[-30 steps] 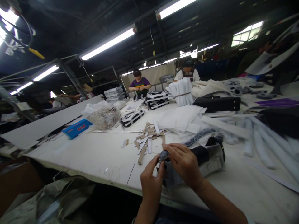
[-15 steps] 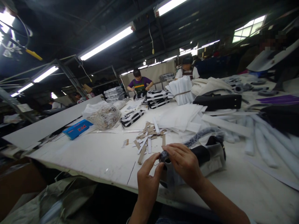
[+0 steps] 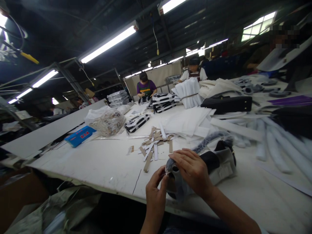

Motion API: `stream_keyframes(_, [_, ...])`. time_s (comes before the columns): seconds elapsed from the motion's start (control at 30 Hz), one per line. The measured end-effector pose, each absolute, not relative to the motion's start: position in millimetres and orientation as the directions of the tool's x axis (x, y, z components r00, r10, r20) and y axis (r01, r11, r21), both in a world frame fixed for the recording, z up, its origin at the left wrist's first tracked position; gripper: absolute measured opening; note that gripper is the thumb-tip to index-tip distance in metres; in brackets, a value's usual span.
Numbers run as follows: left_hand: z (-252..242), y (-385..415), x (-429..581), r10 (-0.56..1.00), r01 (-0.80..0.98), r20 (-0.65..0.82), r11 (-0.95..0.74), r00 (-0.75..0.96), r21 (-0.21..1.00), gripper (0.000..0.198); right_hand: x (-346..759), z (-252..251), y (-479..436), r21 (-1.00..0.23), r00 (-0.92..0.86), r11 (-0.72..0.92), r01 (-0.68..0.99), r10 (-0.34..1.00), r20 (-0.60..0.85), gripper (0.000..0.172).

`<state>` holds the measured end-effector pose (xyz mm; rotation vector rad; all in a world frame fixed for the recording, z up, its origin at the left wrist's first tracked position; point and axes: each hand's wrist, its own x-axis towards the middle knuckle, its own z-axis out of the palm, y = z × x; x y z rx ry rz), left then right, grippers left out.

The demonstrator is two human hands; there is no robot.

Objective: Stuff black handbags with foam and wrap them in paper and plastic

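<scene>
Lowered slightly, left hand point(image 3: 155, 191) pinches the wrapped handle point(image 3: 170, 163) under the gripping right hand point(image 3: 194, 169)

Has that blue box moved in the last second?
No. The blue box keeps its place beside the plastic bag, judged against that bag.
</scene>
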<state>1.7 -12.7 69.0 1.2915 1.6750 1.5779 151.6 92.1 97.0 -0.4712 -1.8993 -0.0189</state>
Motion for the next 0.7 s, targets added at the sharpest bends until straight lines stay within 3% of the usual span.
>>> stream_keyframes(0.17, [39,-13,24,0.849,0.167,0.136,-0.057,-0.51,0.984,0.094,154,102,90,-0.247,-0.269,0.909,0.335,0.344,0.9,0.031])
stream_keyframes(0.23, [29,-10,35,0.826,0.196,0.092,0.023,-0.557,0.98,0.09,153,105,90,-0.257,-0.253,0.905,0.34,0.351,0.902,0.032])
stream_keyframes(0.37, [14,-4,43,0.822,0.189,0.0,0.131,-0.57,0.973,0.04,151,108,95,-0.255,-0.307,0.895,0.366,0.375,0.875,0.032])
stream_keyframes(0.43, [8,-1,41,0.805,0.128,-0.034,0.136,-0.592,0.983,0.029,154,106,97,-0.244,-0.334,0.892,0.38,0.378,0.863,0.032])
stream_keyframes(0.6, [-2,9,24,0.721,-0.041,-0.1,0.099,-0.686,0.994,0.044,191,90,91,-0.282,-0.263,0.883,0.376,0.393,0.881,0.038])
stream_keyframes(0.7, [0,14,2,0.681,-0.044,-0.11,0.114,-0.724,0.993,0.051,218,77,80,-0.282,-0.265,0.895,0.347,0.382,0.886,0.05])
